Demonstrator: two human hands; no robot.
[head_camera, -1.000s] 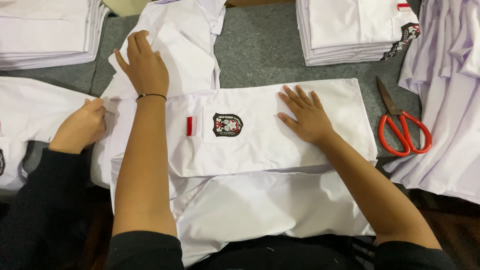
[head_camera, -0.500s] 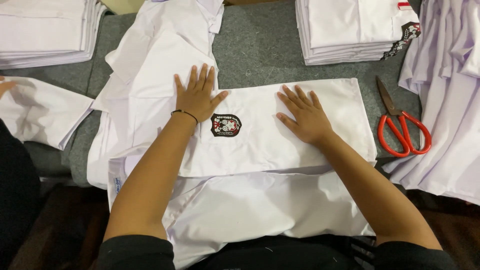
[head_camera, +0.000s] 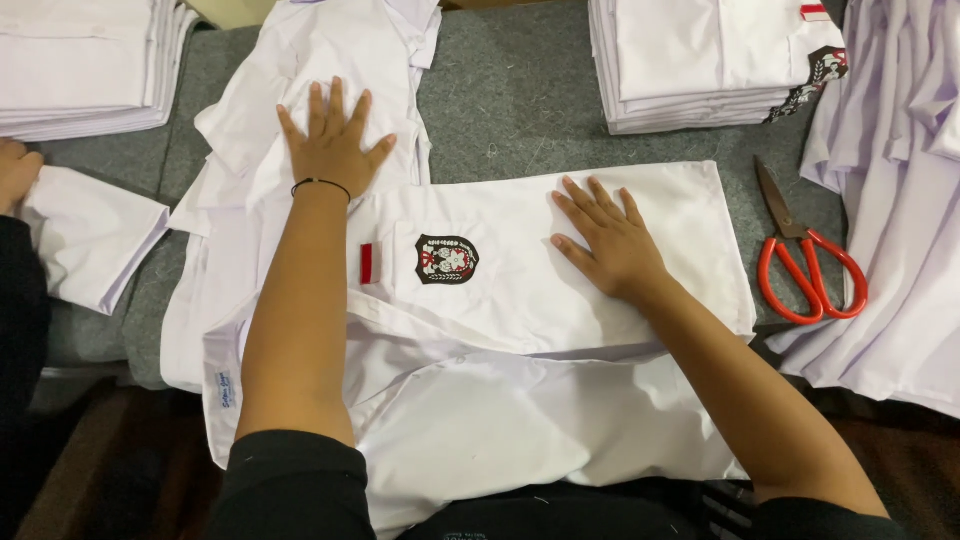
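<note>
A folded white shirt (head_camera: 620, 300) with a dark crest badge (head_camera: 447, 259) and a small red tab (head_camera: 366, 263) lies across the grey table (head_camera: 510, 95). My right hand (head_camera: 610, 242) rests flat on its right half, fingers spread. Farther left, my left hand (head_camera: 333, 143), with a thin black band at the wrist, presses flat on the white collar part (head_camera: 330, 60) beyond the fold. More white shirt cloth (head_camera: 520, 430) hangs over the near edge under my arms.
Red-handled scissors (head_camera: 806, 262) lie to the right of the shirt. Stacks of folded white shirts sit at the back right (head_camera: 700, 60) and back left (head_camera: 80, 60). Loose white cloth (head_camera: 890, 200) lies at the right. Another person's hand (head_camera: 15, 172) and dark sleeve are at the left edge.
My left hand has slid from the crest badge up and left onto the collar part. My right hand has stayed in place. The other person's hand has drawn back to the left edge.
</note>
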